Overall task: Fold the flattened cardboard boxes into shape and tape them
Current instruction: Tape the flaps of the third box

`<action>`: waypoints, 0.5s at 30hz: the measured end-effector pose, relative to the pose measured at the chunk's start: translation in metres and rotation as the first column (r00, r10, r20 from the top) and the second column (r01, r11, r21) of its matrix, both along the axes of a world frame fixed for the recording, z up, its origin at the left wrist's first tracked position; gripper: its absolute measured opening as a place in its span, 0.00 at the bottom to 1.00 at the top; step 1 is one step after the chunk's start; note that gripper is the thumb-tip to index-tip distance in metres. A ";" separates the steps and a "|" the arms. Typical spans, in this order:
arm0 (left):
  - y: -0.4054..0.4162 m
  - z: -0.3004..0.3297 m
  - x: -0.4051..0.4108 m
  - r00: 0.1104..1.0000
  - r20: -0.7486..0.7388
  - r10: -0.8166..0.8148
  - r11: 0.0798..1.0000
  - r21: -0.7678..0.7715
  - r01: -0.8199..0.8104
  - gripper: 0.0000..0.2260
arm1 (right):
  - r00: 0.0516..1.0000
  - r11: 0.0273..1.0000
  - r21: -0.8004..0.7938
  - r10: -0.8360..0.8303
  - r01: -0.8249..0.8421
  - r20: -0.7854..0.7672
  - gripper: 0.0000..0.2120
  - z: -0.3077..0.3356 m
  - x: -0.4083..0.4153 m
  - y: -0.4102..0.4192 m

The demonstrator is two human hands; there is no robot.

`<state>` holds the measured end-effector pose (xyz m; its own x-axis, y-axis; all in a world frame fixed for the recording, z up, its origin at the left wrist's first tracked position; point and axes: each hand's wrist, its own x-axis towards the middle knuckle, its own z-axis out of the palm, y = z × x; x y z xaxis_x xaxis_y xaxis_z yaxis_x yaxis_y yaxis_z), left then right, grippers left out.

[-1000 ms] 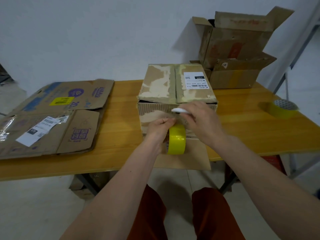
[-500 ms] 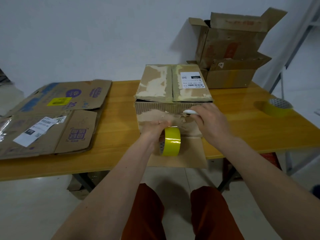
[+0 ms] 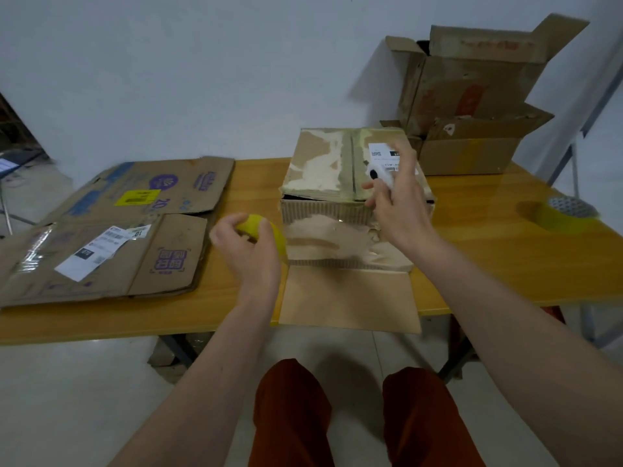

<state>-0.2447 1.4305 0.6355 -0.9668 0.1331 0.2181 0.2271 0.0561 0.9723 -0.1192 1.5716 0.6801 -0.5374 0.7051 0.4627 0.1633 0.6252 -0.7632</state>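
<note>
One box (image 3: pixel 340 183) folded, tape unconfirmed; flattened cardboard (image 3: pixel 111 227) outstanding; left hand (image 3: pixel 249 246) grips tape roll (image 3: pixel 274 232), right hand (image 3: pixel 397 207) holds white cutter (image 3: pixel 379 175)

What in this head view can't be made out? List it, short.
- Yellow tape roll in the left hand: motion blur and the fingers hide most of it.
- White tool in the right hand: mostly covered by the grip; its type is unclear.
- Label on the folded box: print too small, partly behind the right hand.
- Folded box's seam: whether tape runs along it is unclear.
</note>
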 end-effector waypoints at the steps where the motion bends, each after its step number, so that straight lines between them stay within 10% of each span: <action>1: 0.002 0.001 -0.006 0.999 -0.035 0.020 0.998 -0.051 -0.021 0.13 | 0.999 0.998 0.071 -0.005 0.001 0.051 0.28 0.001 -0.003 0.001; 8: 0.034 0.030 -0.027 0.996 -0.083 -0.044 0.963 -0.268 0.020 0.35 | 0.923 0.900 0.433 -0.123 -0.051 0.365 0.15 0.001 -0.018 0.019; 15: 0.072 0.028 -0.034 0.991 0.034 -0.131 0.933 -0.335 0.135 0.39 | 0.755 0.893 0.448 -0.261 -0.049 0.602 0.33 0.002 -0.027 0.030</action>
